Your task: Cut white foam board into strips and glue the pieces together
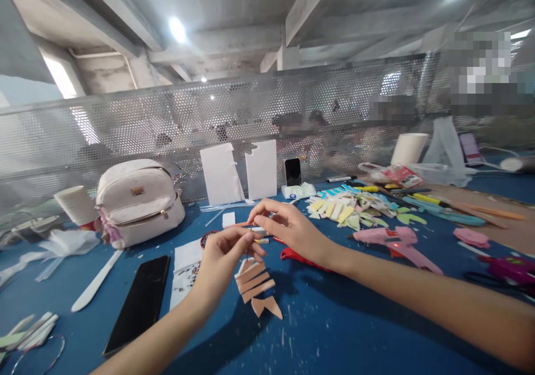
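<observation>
My left hand [225, 255] is closed in a pinch, its fingertips meeting those of my right hand [288, 227]. The right fingers are also bent together. Whatever they hold between them is too small to make out, though a short thin dark line shows near the left fingertips. Just below hangs or lies a fish-shaped piece of peach foam strips [256, 286] with a forked tail; I cannot tell whether it touches the table. Behind the fingers are small white and yellow pieces, partly hidden. A red item [303, 257] lies under my right wrist.
A black phone [137, 302], a white plastic knife [98, 280] and a white backpack [140, 202] are on the left. To the right lie a pink glue gun [395, 242], a pile of foam strips [349, 208] and purple-handled tool [512, 269]. White boards [223, 174] lean against the mesh partition [188, 124].
</observation>
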A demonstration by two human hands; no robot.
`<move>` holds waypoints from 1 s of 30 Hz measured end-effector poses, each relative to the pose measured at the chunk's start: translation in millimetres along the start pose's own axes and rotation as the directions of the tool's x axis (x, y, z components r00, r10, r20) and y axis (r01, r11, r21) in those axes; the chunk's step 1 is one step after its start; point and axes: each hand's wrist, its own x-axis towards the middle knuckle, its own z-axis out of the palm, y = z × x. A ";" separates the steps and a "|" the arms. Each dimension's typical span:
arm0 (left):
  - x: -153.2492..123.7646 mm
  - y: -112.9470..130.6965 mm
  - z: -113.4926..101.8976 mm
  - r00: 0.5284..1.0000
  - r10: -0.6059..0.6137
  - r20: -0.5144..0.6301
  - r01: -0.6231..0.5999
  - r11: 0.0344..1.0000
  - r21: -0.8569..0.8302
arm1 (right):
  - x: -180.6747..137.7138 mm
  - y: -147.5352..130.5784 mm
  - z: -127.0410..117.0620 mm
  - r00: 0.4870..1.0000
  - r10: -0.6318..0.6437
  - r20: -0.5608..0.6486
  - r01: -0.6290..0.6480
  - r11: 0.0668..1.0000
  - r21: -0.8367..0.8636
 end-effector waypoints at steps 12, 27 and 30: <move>0.1 -1.5 1.4 1.000 -0.002 0.001 0.002 1.000 0.011 | 5.6 -0.6 4.9 0.998 0.057 -0.033 -0.052 0.988 0.143; -1.8 -45.1 -46.0 0.976 -0.072 0.207 0.005 0.951 0.309 | 3.3 -1.7 -6.9 0.999 0.032 -0.002 -0.031 0.974 0.225; -3.5 -50.5 -51.9 0.980 -0.069 0.188 -0.009 0.922 0.387 | 5.0 2.7 -4.8 0.999 0.036 0.020 -0.040 0.951 0.307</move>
